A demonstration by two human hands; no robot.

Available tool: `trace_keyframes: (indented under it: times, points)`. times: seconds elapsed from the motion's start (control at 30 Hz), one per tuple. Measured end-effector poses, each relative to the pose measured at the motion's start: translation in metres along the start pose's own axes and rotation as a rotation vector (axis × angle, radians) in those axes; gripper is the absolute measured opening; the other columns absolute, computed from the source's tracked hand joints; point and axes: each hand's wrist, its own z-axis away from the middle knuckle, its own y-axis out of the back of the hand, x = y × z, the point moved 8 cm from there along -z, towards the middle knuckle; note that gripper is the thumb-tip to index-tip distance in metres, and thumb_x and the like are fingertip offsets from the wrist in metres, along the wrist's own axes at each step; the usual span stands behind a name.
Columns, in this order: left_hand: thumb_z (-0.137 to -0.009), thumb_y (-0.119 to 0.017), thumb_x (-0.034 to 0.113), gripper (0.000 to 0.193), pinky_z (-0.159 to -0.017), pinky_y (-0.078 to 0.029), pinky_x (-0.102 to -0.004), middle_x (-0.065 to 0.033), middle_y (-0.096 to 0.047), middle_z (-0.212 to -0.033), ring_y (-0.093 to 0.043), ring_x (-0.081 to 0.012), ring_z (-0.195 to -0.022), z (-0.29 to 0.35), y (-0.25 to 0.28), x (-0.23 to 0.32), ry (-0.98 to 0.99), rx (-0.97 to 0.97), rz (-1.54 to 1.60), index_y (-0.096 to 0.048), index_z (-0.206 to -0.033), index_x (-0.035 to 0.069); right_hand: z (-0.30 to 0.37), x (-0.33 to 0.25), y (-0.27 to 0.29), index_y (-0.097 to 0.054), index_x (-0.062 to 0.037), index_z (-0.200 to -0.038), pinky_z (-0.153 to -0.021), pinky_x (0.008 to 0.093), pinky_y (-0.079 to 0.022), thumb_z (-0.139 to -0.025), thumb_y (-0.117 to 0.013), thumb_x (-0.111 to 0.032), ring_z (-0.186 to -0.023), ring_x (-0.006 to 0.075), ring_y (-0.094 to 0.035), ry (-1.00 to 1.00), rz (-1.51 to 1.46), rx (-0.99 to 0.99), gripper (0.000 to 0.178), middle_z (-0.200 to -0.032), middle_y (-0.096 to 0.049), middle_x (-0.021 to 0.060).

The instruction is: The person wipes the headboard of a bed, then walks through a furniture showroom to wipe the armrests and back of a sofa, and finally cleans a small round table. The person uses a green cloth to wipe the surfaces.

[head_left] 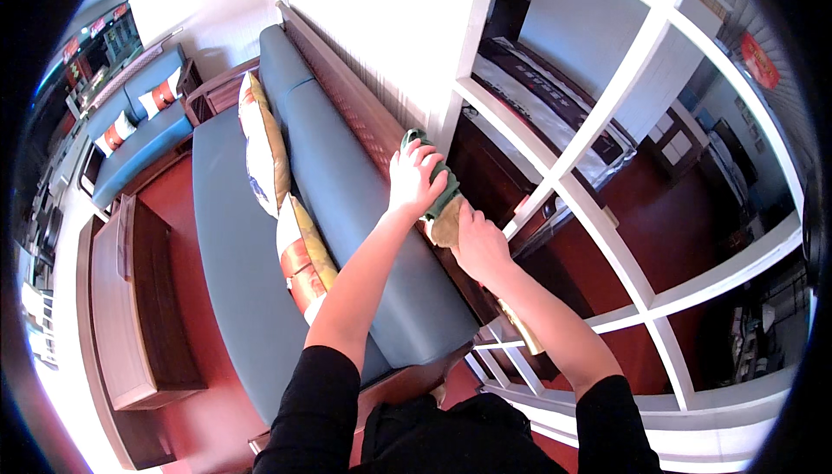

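My left hand (416, 181) is closed round a bunched dark green cloth (444, 181) at the top rail of a long sofa's back. Just nearer to me, my right hand (481, 244) grips a tan cloth (446, 223) that meets the green one; whether the two are one piece I cannot tell. Both cloths lie at the sofa's wooden back rail (347, 88), beside a white window frame. Under my left forearm runs the sofa's blue padded back (347, 188). My right fingertips are partly hidden by the cloth.
Patterned cushions (303, 253) lean on the blue sofa seat (230, 214). A low wooden table (143, 301) stands at left on the red floor, with another blue sofa (143, 162) beyond. The white-framed glass partition (607, 240) rises at right. A gold-coloured rod (520, 327) shows by my right forearm.
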Motion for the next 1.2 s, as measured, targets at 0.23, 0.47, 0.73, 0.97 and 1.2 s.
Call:
trace_keyframes:
  times: [0.23,0.47,0.73,0.97,1.2]
  points:
    - [-0.087,-0.055,0.032,0.03,-0.104,-0.029,-0.058,-0.0033,-0.054,-0.124,-0.037,-0.0263,-0.132,-0.016,-0.027,-0.05,0.114,-0.063,-0.035,-0.063,-0.112,0.017,-0.077,-0.008,-0.008,-0.041,0.0074,-0.122,-0.075,0.0414,-0.057,-0.08,-0.065,-0.012,-0.09,0.0344,-0.068,-0.084,-0.07,0.013,0.052,-0.101,-0.063,0.024]
    - [-0.087,-0.055,0.034,0.027,-0.101,-0.033,-0.0567,-0.0002,-0.054,-0.124,-0.037,-0.0248,-0.132,-0.029,-0.03,-0.088,0.12,-0.056,-0.107,-0.063,-0.109,0.019,-0.131,-0.022,-0.013,-0.051,0.0024,-0.104,-0.077,0.0431,-0.056,-0.078,-0.063,-0.011,-0.089,0.0369,-0.068,-0.114,-0.121,-0.026,0.032,-0.096,-0.066,0.0234]
    - [-0.091,-0.05,0.033,0.027,-0.106,-0.03,-0.0546,-0.0002,-0.052,-0.129,-0.033,-0.0256,-0.136,-0.036,-0.038,-0.087,0.16,-0.216,-0.141,-0.061,-0.113,0.022,-0.13,-0.013,-0.02,-0.047,0.0029,-0.113,-0.082,0.0457,-0.054,-0.081,-0.058,-0.009,-0.095,0.0399,-0.065,-0.108,-0.169,-0.036,0.036,-0.101,-0.065,0.0255]
    - [-0.092,-0.049,0.033,0.028,-0.107,-0.025,-0.0597,-0.0032,-0.053,-0.126,-0.034,-0.0286,-0.135,-0.008,-0.013,-0.025,0.044,-0.25,-0.107,-0.06,-0.113,0.017,-0.079,0.005,-0.025,-0.04,0.0016,-0.124,-0.083,0.0493,-0.052,-0.082,-0.066,-0.037,-0.097,0.0411,-0.063,-0.073,-0.356,-0.044,0.063,-0.105,-0.064,0.026]
    - [-0.096,-0.044,0.031,0.032,-0.11,-0.019,-0.0568,-0.0025,-0.049,-0.133,-0.028,-0.0276,-0.138,0.043,-0.013,0.066,-0.035,-0.276,-0.118,-0.059,-0.119,0.016,0.01,0.027,-0.007,-0.04,-0.0001,-0.125,-0.082,0.0491,-0.053,-0.078,-0.069,-0.045,-0.095,0.0405,-0.065,-0.112,-0.117,-0.124,0.071,-0.104,-0.064,0.0255]
